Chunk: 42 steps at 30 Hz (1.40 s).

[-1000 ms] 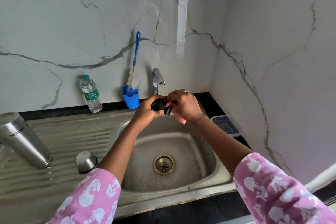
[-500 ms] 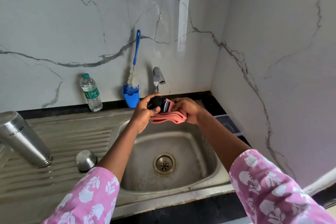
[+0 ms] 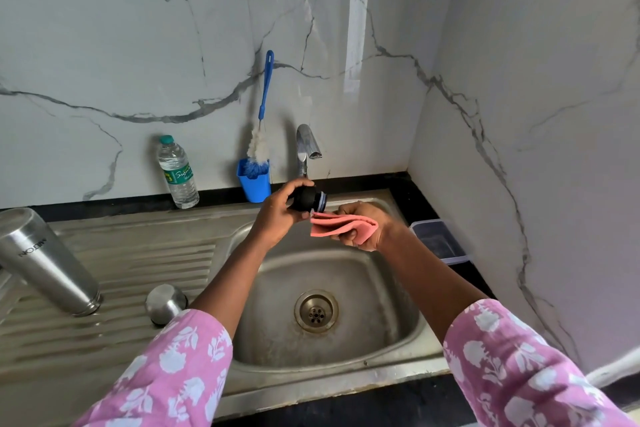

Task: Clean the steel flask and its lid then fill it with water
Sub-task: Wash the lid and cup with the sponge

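My left hand grips a black flask lid over the back of the sink, just below the tap. My right hand holds a folded pink cloth right of the lid, and the cloth's left edge touches the lid's underside. The steel flask stands upside down on the draining board at the far left. A small steel cap sits mouth down beside it.
The steel sink has its drain in the middle. A blue bottle brush stands in a blue cup behind the sink, with a plastic water bottle to its left. A clear plastic box lies against the right wall.
My right hand with the pink cloth has come off the lid and moved down to the right. The lid is now uncovered in my left hand.
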### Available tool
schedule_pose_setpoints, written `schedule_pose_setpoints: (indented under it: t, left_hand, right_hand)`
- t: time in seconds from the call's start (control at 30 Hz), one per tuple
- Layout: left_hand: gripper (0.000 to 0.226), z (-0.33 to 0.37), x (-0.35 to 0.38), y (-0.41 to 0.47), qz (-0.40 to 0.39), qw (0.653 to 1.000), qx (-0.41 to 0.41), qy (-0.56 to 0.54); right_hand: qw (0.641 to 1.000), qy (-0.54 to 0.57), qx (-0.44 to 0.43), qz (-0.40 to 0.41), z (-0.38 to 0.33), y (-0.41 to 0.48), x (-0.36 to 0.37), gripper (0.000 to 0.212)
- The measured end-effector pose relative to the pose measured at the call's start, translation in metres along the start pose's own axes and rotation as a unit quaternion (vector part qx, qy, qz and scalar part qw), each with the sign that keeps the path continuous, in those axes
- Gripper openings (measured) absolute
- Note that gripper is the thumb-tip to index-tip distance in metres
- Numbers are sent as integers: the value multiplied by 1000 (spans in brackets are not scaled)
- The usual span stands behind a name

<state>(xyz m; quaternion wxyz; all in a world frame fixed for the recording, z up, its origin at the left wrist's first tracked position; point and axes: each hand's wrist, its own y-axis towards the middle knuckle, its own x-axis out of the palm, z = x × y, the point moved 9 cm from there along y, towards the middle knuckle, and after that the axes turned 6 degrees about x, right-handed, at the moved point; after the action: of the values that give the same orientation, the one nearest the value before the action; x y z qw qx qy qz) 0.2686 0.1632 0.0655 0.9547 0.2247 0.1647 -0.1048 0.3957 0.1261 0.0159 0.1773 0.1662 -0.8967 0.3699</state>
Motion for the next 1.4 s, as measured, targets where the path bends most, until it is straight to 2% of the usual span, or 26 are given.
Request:
schedule_pose_setpoints:
  t: [0.1, 0.13, 0.2, 0.27, 0.33, 0.4, 0.5, 0.57, 0.67, 0.87, 0.97, 1.03, 1.13, 1.3, 1.4]
  left_hand:
    - [64, 3, 3, 1, -38, 995, 51, 77]
    - [64, 0, 4, 0, -43, 994, 52, 89]
    - [60, -13, 2, -6, -16, 998, 0, 55]
    - [51, -31, -2, -13, 36, 995, -93, -18]
    - [43, -42, 2, -19, 66, 976, -168, -125]
    - [44, -46, 16, -23, 71, 938, -226, -252]
    - [35, -36, 35, -24, 55, 901, -252, -350]
    - [28, -30, 42, -24, 60, 879, -264, -393]
    - [19, -30, 40, -28, 102, 845, -294, -435]
    - [19, -38, 43, -43, 142, 799, -340, -475]
    - [24, -40, 48, -47, 155, 778, -354, -496]
    - [27, -44, 50, -49, 166, 760, -363, -513]
    - [27, -47, 49, -50, 167, 752, -369, -521]
    - [22, -37, 49, -49, 141, 764, -346, -525]
    - [23, -31, 51, -50, 120, 782, -338, -510]
  right_hand:
    - [999, -35, -11, 21, -4, 0, -7, 47]
    - [998, -47, -23, 36, -8, 1, -12, 40]
    - [991, -87, -57, 90, -22, -2, -23, 17]
    - [970, -136, -112, 165, -42, -12, -31, 16]
    - [923, -240, -184, 239, -67, -28, -32, 19]
    - [847, -382, -224, 294, -80, -37, -20, 24]
    - [726, -499, -305, 363, -82, -40, 6, 22]
    - [653, -548, -365, 373, -74, -36, 24, 25]
    - [605, -585, -419, 342, -64, -34, 38, 36]
    - [489, -633, -527, 288, -44, -48, 51, 37]
    - [451, -666, -541, 245, -33, -47, 53, 34]
    - [450, -677, -547, 201, -25, -44, 55, 36]
    - [485, -657, -547, 184, -24, -46, 54, 31]
    - [575, -587, -529, 212, -43, -49, 53, 38]
    - [652, -532, -472, 261, -54, -47, 42, 41]
